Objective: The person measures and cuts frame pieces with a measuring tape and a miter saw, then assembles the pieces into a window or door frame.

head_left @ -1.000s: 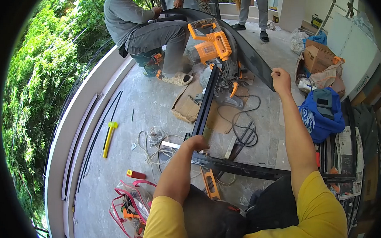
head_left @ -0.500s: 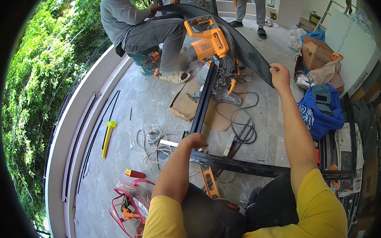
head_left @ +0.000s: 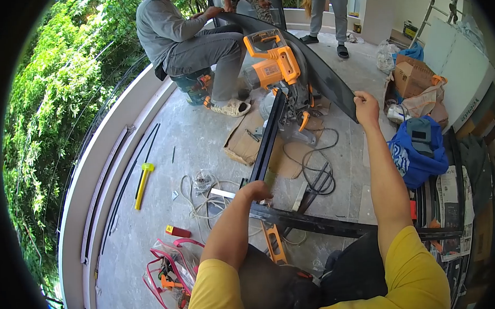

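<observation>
My right hand (head_left: 367, 108) is closed, pinching the near end of a long dark grey flexible sheet (head_left: 321, 76) that looks like screen mesh. The sheet stretches past an orange miter saw (head_left: 274, 65) to a person in grey, who holds its far side. My left hand (head_left: 254, 193) is curled over the near end of a black metal profile (head_left: 269, 137), its fingertips partly hidden. The profile's far end rests at the saw. Just beyond my knees, a long black bar (head_left: 316, 215) lies crosswise, near an orange level (head_left: 273, 244).
A yellow hammer-like tool (head_left: 144, 184), a red box (head_left: 178, 231) and a clear tool bag (head_left: 172, 274) lie to the left. Cables (head_left: 320, 168) tangle around the saw. A blue bag (head_left: 421, 147) and cardboard box (head_left: 415, 74) stand right. Other people occupy the far side.
The view has shifted slightly, so most things sit a little lower and further right. Both hands keep their holds. The person in grey's hand has moved along the sheet's edge.
</observation>
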{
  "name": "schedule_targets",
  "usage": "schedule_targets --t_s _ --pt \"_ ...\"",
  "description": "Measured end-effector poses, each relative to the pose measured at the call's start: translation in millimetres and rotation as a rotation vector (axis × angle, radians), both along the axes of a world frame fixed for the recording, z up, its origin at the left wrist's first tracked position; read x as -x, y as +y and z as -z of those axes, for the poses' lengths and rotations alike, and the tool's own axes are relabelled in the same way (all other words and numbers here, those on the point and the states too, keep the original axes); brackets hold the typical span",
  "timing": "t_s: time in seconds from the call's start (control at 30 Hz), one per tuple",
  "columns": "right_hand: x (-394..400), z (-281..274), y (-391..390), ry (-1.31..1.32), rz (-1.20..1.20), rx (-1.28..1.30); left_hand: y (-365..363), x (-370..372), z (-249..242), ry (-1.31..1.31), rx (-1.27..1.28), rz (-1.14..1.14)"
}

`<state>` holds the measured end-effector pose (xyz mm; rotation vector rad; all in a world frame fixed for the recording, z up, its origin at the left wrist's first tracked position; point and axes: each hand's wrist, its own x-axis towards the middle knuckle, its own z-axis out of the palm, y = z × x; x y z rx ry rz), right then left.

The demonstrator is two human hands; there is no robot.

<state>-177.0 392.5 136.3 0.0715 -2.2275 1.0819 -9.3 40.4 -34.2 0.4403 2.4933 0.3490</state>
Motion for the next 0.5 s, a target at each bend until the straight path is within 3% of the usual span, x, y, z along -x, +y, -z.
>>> schedule_targets --t_s 0.17,0.27,0.37,0.43,0.5 --pt "-1.2 1.7 -1.3 0.032 0.021 -0.007 -0.9 4.1 9.9 -0.058 -0.012 -0.068" --pt "-3.7 0.9 -1.9 0.047 0.024 -0.002 -1.2 5.9 13.7 -0.005 -0.013 0.043" --pt "-4.2 0.2 -2.0 0.068 0.01 0.012 -24.6 30.8 101.4 0.105 -0.063 0.163" --pt "-8.0 -2.5 -3.6 0.024 0.024 0.029 -25.3 32.4 103.0 0.064 -0.037 0.129" --pt "-9.7 -4.3 -4.0 0.015 0.025 0.024 -36.9 42.5 145.1 0.089 -0.096 0.135"
